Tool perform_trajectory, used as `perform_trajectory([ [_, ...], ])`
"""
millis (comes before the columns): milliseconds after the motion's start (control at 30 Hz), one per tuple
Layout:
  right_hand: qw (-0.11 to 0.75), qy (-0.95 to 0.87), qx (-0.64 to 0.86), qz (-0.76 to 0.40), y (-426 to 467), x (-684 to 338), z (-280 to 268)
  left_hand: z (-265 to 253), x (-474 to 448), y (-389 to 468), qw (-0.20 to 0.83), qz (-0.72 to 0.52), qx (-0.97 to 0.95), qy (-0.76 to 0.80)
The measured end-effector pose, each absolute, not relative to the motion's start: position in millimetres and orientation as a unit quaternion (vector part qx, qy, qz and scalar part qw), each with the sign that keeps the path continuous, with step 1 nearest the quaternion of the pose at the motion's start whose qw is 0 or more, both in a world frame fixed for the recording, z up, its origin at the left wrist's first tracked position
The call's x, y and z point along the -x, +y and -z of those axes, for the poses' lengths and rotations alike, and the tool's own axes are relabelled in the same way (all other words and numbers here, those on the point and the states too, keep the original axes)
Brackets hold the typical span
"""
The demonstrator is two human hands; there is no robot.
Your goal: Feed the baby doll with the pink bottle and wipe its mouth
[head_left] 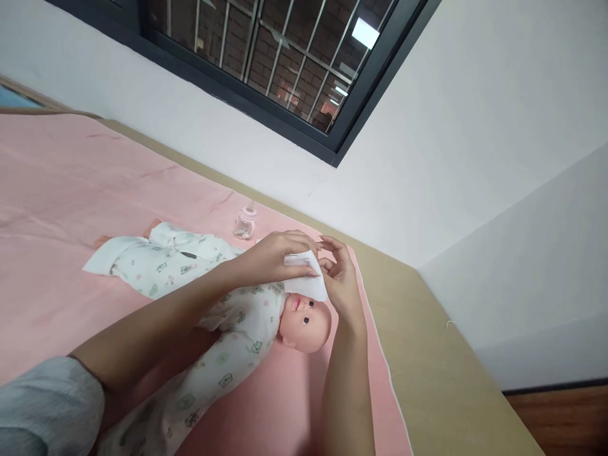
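A baby doll [306,323] in white patterned pyjamas lies on its back on a pink mat [52,190], its bare head toward the right. Over its chin and upper chest, my left hand [270,256] grips a folded white tissue [306,285] between thumb and fingers. The tissue hides part of the doll's lower face and neck. At the tissue's right edge is my right hand [339,272], its fingers curved and apart; whether they touch the tissue I cannot tell. Past the doll's body stands a small baby bottle [246,221] with a pink collar.
A beige surface [403,329] borders the mat on the right and far side. Behind it rises a white wall [285,171] with a dark-framed, barred window [280,63]. Brown wood [565,415] shows at the lower right.
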State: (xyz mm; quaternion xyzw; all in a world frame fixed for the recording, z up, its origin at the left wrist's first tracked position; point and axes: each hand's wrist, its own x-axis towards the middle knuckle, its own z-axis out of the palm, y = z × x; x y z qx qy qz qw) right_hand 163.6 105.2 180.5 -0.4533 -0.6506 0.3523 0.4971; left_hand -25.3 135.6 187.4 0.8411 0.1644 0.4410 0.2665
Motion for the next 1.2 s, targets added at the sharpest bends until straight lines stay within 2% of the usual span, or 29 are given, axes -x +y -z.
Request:
perform_trajectory([
  [167,0.516,-0.631,0.469,-0.34,119.0,-187.4,-170.2,-191.5,32.6,139.1,0.256,-0.376,-0.856,0.245],
  [433,0.518,-0.525,0.542,-0.402,157.7,-231.1,-108.3,-165.7,28.3,166.1,0.223,-0.188,-0.927,0.237],
  [733,0.538,-0.394,0.566,-0.485,172.2,-244.8,-41.7,-157.5,16.1,166.6,0.253,-0.191,-0.928,0.195],
  [933,0.551,-0.393,0.557,-0.482,174.4,-249.2,-32.2,-153.2,9.1,167.5,0.281,-0.205,-0.919,0.185],
  [1200,0.552,-0.399,0.553,-0.481,179.9,-253.2,-24.3,-146.3,3.8,169.3,0.238,-0.181,-0.934,0.196],
])
